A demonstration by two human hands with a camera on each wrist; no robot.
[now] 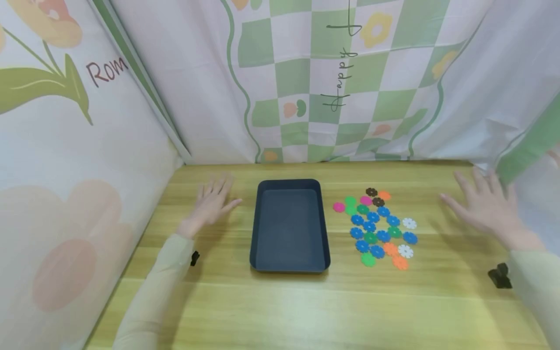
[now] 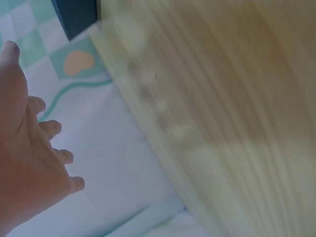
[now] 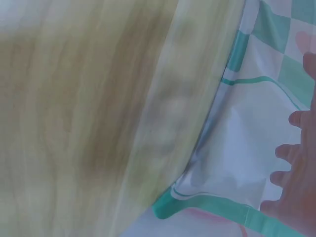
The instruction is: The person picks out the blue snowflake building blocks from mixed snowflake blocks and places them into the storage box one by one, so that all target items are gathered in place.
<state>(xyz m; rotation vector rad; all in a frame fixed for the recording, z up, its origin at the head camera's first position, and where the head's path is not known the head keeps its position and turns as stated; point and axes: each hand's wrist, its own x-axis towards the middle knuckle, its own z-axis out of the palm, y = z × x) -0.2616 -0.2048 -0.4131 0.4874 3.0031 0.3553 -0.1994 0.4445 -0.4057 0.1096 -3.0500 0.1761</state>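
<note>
In the head view my left hand [image 1: 210, 205] is held over the wooden table, left of a dark rectangular tray [image 1: 288, 228], with its fingers spread and nothing in it. My right hand [image 1: 487, 201] hovers at the far right, fingers spread too, and holds nothing. Between the tray and that hand lie many flat flower-shaped plastic discs, among them a blue disc [image 1: 383, 236], a white disc [image 1: 409, 223], an orange disc [image 1: 400, 263] and a pink disc [image 1: 339, 207]. Each wrist view shows its empty hand at the edge, apart from the tabletop.
A patterned curtain [image 1: 293, 73] hangs along the table's back edge, and a printed cloth [image 1: 78, 194] covers the left side. On each wrist sits a small black piece, one at the left sleeve [image 1: 194, 258] and one at the right [image 1: 500, 276]. The wooden tabletop [image 1: 288, 311] extends in front of the tray.
</note>
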